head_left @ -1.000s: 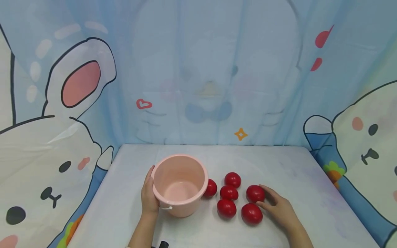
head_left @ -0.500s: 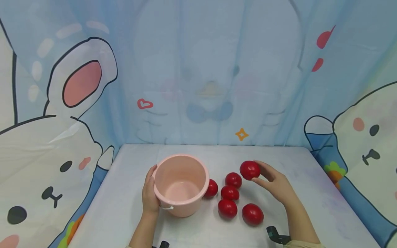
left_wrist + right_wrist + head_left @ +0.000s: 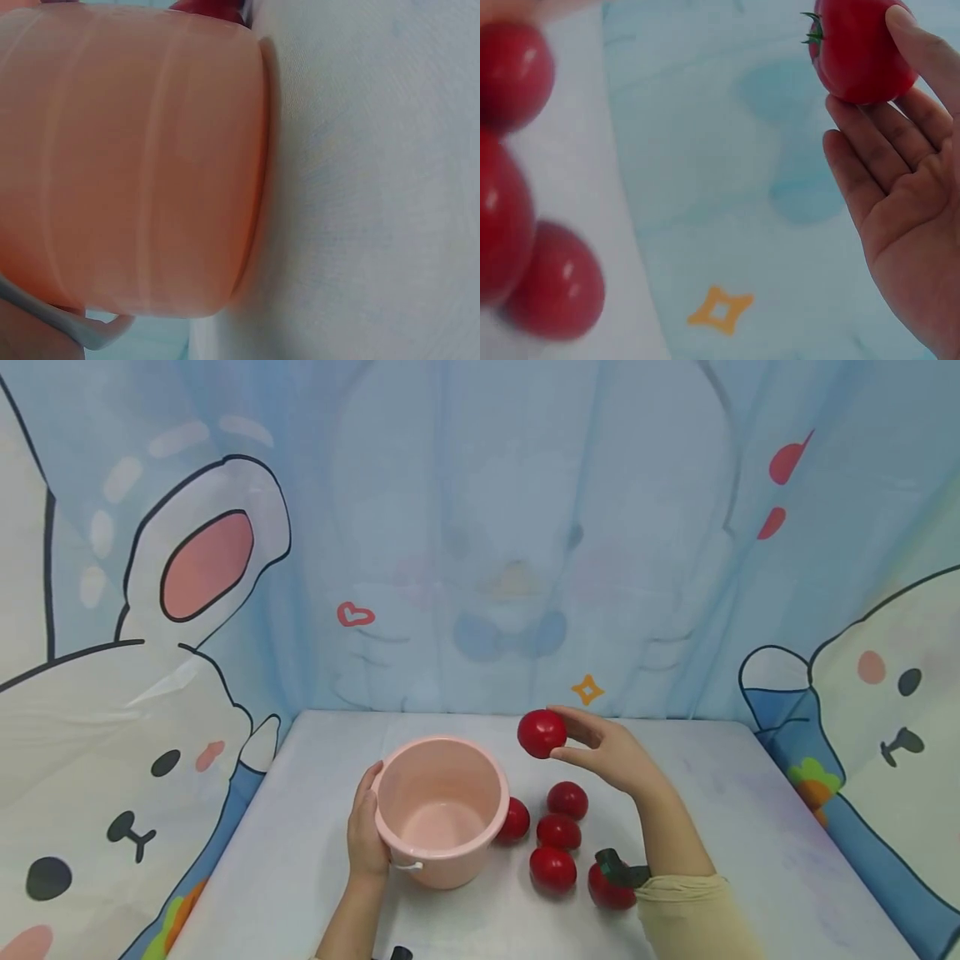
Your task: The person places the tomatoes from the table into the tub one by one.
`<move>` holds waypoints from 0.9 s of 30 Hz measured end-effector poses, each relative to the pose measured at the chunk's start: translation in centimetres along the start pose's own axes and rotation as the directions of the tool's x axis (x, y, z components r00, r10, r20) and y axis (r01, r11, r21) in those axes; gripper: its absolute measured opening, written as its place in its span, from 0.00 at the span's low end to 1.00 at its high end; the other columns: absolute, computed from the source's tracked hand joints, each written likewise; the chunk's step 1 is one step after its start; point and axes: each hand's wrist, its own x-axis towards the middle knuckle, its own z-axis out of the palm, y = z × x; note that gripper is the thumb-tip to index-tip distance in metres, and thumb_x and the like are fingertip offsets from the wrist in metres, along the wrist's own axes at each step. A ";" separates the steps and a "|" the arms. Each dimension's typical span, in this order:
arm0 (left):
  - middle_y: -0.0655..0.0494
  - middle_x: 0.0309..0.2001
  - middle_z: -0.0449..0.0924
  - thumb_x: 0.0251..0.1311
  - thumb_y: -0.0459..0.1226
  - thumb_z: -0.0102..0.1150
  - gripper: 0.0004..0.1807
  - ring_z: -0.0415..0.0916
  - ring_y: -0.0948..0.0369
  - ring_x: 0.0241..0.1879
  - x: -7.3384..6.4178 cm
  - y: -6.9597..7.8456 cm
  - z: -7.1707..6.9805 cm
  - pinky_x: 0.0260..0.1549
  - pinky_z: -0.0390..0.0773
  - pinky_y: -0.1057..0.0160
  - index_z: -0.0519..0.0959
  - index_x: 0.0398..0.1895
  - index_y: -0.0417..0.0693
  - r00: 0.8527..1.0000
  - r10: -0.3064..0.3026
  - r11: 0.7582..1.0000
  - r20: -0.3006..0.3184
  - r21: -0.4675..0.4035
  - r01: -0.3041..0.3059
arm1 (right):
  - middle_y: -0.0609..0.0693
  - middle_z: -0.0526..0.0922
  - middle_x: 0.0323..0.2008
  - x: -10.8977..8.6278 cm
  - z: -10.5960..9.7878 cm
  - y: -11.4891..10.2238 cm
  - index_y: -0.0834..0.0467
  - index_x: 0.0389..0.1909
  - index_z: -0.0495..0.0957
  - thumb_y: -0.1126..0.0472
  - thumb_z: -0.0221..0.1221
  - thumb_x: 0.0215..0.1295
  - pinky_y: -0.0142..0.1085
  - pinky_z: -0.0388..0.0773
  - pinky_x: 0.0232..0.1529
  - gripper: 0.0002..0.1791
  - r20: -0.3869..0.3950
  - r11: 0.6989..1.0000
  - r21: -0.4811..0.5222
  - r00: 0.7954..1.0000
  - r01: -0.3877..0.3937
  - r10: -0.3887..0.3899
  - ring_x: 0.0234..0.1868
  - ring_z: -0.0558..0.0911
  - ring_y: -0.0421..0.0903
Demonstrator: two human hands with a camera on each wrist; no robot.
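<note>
A pink bucket (image 3: 442, 877) stands upright on the white table, its inside bare. My left hand (image 3: 367, 839) grips the bucket's left side, fingers curved along the wall up to the rim; in the left wrist view the bucket wall hides most of that hand. Above the table, right of the bucket's rim, a red tomato (image 3: 542, 733) with a green stem is held between thumb and fingers of my right hand (image 3: 611, 756). Several more tomatoes (image 3: 558, 832) lie on the table to the right of the bucket.
One tomato (image 3: 513, 820) sits close against the bucket's right side. Another tomato (image 3: 609, 893) is partly covered by the dark wrist-worn device (image 3: 618, 868). A white handle end (image 3: 408, 866) shows on the bucket. A printed blue curtain (image 3: 510, 527) hangs behind the table.
My right hand has picked up a tomato from the right of the group, lifted it and carried it left toward the bucket. The left hand and the bucket have stayed in place.
</note>
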 end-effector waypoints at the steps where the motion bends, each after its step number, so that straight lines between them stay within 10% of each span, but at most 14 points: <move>1: 0.67 0.69 0.70 0.76 0.52 0.30 0.24 0.64 0.69 0.69 0.0 0.0 0.0 0.63 0.63 0.78 0.69 0.68 0.68 1.000 0.003 1.000 0.002 -0.006 -0.003 | 0.42 0.75 0.65 0.4 0.2 -0.5 0.32 0.67 0.68 0.36 0.68 0.54 0.51 0.78 0.60 0.38 0.016 1.000 0.003 1.000 0.013 -0.013 0.68 0.74 0.49; 11: 0.62 0.71 0.68 0.77 0.51 0.29 0.24 0.63 0.68 0.70 0.1 -0.1 -0.1 0.64 0.62 0.78 0.68 0.69 0.67 1.000 0.025 1.000 0.007 0.000 -0.025 | 0.35 0.78 0.60 4.3 2.6 -5.2 0.25 0.62 0.70 0.34 0.69 0.50 0.51 0.78 0.61 0.35 0.215 0.997 -0.065 0.976 0.049 -0.034 0.64 0.76 0.42; 18: 0.68 0.71 0.66 0.77 0.52 0.28 0.24 0.59 0.64 0.74 0.3 -0.3 0.1 0.74 0.58 0.54 0.67 0.69 0.70 1.000 -0.018 1.000 0.009 0.002 0.018 | 0.33 0.80 0.56 7.0 4.9 -7.7 0.26 0.59 0.73 0.37 0.70 0.52 0.45 0.80 0.58 0.31 0.355 0.993 -0.093 0.934 0.066 -0.029 0.61 0.78 0.40; 27: 0.67 0.73 0.64 0.75 0.57 0.33 0.23 0.59 0.63 0.74 0.2 -0.2 0.1 0.71 0.63 0.47 0.65 0.69 0.75 0.998 -0.049 0.999 0.027 -0.007 0.049 | 0.34 0.84 0.48 9.7 8.6 -9.9 0.36 0.58 0.77 0.47 0.69 0.57 0.39 0.80 0.55 0.26 0.573 0.966 -0.202 0.819 0.161 -0.017 0.51 0.81 0.36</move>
